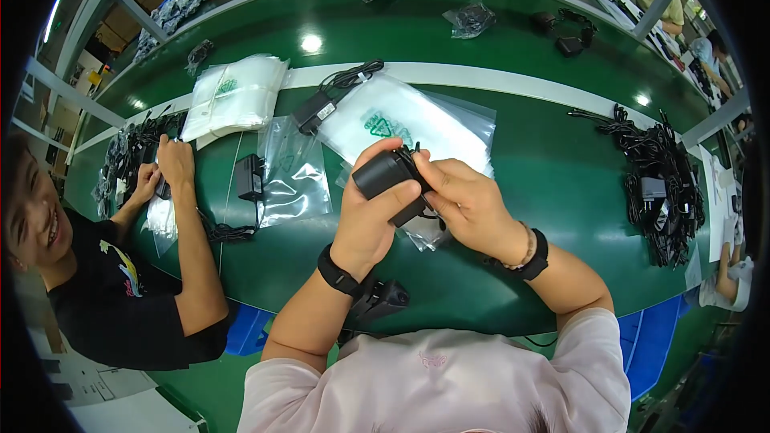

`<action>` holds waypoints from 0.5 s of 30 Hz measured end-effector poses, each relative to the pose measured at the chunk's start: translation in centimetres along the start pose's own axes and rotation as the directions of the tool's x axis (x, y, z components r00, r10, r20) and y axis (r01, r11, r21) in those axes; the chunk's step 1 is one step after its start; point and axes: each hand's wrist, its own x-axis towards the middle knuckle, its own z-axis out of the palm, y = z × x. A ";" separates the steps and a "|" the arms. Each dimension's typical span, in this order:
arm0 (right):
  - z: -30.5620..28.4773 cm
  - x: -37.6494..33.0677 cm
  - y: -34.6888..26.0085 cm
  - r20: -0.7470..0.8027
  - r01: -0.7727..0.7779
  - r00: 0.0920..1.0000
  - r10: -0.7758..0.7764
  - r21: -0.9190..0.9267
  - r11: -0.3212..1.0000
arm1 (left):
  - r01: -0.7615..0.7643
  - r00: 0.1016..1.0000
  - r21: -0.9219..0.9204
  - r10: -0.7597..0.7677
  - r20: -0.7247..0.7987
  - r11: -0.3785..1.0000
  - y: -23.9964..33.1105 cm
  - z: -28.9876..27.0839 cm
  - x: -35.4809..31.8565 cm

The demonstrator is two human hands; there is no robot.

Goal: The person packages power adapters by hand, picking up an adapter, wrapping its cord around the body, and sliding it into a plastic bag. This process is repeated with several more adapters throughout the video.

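Observation:
My left hand (362, 220) is wrapped round a black power adapter (380, 177) above the near middle of the green table. Against the adapter's right side, my right hand (480, 202) has its fingers closed on the black cable; part of that grip is hidden. Below the hands, a clear plastic bag (423, 239) shows on the table. Just beyond them lies a stack of clear bags with green print (429, 112). Another black adapter with a coiled cable (315, 112) rests at the stack's left edge.
At the left a co-worker's hands (172, 164) handle something dark beside a bag bundle (237, 96) and a lone adapter (249, 176). A large heap of black cabled adapters (662, 184) lies right. Bagged items (471, 19) sit on the conveyor belt (321, 36) beyond a pale rail.

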 end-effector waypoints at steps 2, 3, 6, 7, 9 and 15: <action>-0.5 0.4 -0.4 0.021 0.019 1.000 -0.021 0.091 0.996 | -0.034 0.993 -0.009 0.035 0.112 0.999 0.1 -0.5 -0.1; -0.7 0.5 -0.6 0.019 0.019 1.000 -0.021 0.090 0.996 | -0.033 0.993 -0.009 0.034 0.114 0.999 0.2 -0.6 0.0; -1.2 0.9 -1.1 0.080 -0.085 0.993 0.082 0.034 0.996 | -0.026 0.983 0.089 0.009 0.186 0.996 0.5 -0.8 0.1; -1.1 1.0 -1.3 0.077 -0.085 0.994 0.082 0.034 0.996 | -0.025 0.982 0.091 0.008 0.188 0.996 0.6 -0.8 0.2; -0.4 0.9 -2.0 -0.058 -0.036 0.997 0.041 0.076 0.996 | -0.120 0.988 0.176 0.099 0.121 0.977 0.5 -0.7 -0.1; -3.0 0.5 -2.6 0.144 -0.441 0.874 0.463 -0.159 0.883 | -0.494 0.870 0.124 0.487 0.081 0.861 2.4 -0.7 0.1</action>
